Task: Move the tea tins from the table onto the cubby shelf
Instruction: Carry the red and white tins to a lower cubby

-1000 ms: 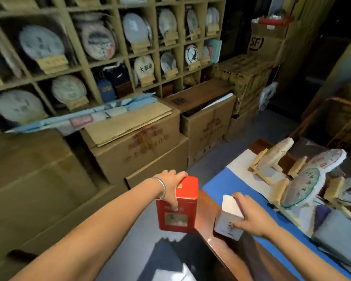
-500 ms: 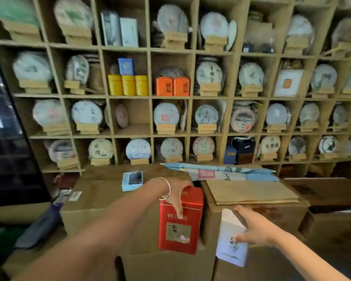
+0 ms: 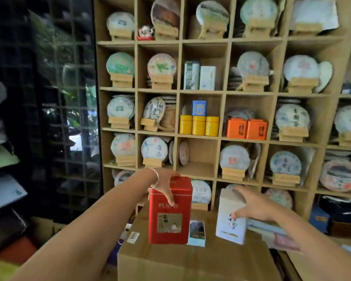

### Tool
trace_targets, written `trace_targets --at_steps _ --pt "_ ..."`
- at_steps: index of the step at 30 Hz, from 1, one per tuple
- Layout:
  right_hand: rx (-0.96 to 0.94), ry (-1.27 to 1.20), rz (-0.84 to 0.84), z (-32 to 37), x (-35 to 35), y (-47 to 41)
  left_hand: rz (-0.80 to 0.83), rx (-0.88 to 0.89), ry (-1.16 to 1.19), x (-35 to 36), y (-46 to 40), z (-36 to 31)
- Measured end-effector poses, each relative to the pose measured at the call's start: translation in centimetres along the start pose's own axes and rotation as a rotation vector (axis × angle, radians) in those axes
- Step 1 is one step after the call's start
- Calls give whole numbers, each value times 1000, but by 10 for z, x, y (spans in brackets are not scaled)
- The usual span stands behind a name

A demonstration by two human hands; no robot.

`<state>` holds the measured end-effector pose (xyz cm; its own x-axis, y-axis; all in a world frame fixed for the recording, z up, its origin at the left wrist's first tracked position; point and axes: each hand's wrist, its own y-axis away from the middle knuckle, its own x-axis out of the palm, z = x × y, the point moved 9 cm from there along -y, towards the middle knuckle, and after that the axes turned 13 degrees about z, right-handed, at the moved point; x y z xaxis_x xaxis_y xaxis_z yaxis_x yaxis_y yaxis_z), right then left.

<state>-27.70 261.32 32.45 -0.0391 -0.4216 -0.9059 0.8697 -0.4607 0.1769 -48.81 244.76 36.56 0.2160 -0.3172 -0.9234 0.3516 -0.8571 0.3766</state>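
My left hand (image 3: pixel 165 186) grips the top of a tall red tea tin (image 3: pixel 170 211) with a small picture label, held upright in the air. A white tea tin (image 3: pixel 229 222) with dark lettering hangs in my right hand (image 3: pixel 249 205), tilted slightly. Both tins are in front of the wooden cubby shelf (image 3: pixel 223 92), below a nearly bare cubby (image 3: pixel 201 159) that holds only a tea cake at its left side. Other cubbies hold yellow tins (image 3: pixel 199 125), orange tins (image 3: pixel 246 128) and white boxes (image 3: pixel 200 77).
Stacked cardboard boxes (image 3: pixel 190 260) stand between me and the shelf's foot; a small blue-edged box (image 3: pixel 197 233) lies on top. Round wrapped tea cakes on wooden stands fill most cubbies. A dark glass grid wall (image 3: pixel 55 110) runs along the left.
The view has swung left and closer to the shelf. Both tins have risen with my hands and are nearer the cubbies.
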Motion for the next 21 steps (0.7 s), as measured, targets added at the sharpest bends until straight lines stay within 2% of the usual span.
trace_targets --at_steps 9,16,21 --pt "-110 161 5 28 -64 -131 -58 -88 66 -56 -61 77" --pt "-145 172 11 9 -116 -244 -71 -90 67 -127 -155 91" --pt "-109 254 -65 -3 -139 -296 -85 -8 126 -161 -214 90"
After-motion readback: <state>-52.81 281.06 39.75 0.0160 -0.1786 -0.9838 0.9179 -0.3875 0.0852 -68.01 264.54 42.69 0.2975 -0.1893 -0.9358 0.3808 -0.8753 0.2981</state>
